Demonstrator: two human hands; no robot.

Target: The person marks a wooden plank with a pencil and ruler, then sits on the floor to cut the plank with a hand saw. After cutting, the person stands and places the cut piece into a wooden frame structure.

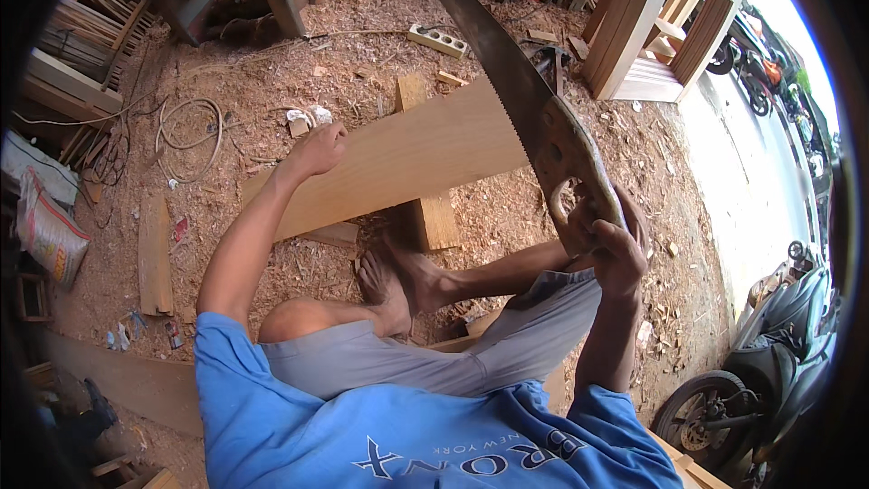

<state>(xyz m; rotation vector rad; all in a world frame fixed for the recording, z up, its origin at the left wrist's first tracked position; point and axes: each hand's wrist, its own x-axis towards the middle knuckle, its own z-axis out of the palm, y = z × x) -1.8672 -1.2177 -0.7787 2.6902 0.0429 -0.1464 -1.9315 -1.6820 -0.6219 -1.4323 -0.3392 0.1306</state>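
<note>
My right hand [625, 249] is wrapped round the handle of a handsaw [493, 41]. The saw's long, dark blade points up and away to the left, its toothed edge passing over the right end of a pale wooden board [407, 154]. At the board's far left edge is my left hand [317, 148], fingers curled closed; whether they hold anything is hidden. The board lies across a short timber block [438, 222], in front of my bare feet [385, 285].
Wood shavings cover the floor. Beyond the board lie a power strip [438, 40], a hammer [555, 68] and a coiled cable [192, 136]. A wooden frame [638, 23] stands at far right, a motorcycle [724, 407] at near right. A timber piece [155, 258] and sack [50, 231] are left.
</note>
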